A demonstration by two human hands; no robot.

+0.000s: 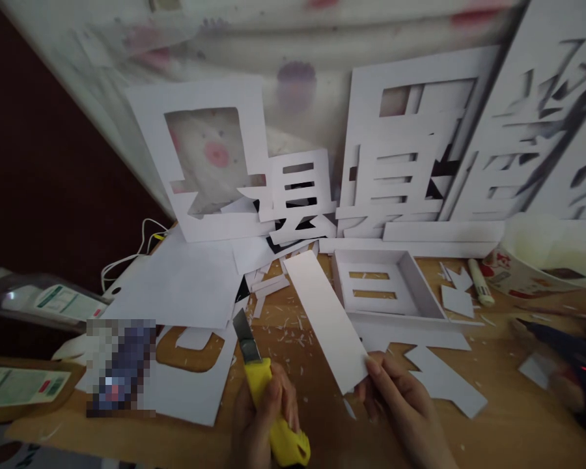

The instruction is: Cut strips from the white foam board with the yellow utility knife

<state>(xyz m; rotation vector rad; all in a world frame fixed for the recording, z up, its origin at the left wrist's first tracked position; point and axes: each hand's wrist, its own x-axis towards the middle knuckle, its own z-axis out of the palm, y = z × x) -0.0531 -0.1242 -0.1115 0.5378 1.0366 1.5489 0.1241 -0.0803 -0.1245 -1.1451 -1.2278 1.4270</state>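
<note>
— Wooden tabletop (498,417) under me, littered with white scraps and shavings. What do you make of the hands?

— On my feed the left hand (266,423) is closed in a fist around a yellow utility knife (268,397), blade out and pointing up and away, its tip near the white offcuts (261,286) piled at mid-table. The right hand (403,407) pinches the near corner of a long white card strip (325,319) between thumb and fingers; the strip runs diagonally away from it across the wood.

— And around them?

— Just beyond the strip sits a shallow white box-like letter form (388,286) with slots cut in its floor. Left of the knife lies a white sheet (190,371) with a rounded hole showing the wood. Further back, cut-out character panels (400,150) lean against a patterned wall covering. At far right I see a paper cup (542,260), a marker (479,282) beside it, and a dark tool (566,345), blurred. A white cable (137,251) trails off the left edge.
</note>
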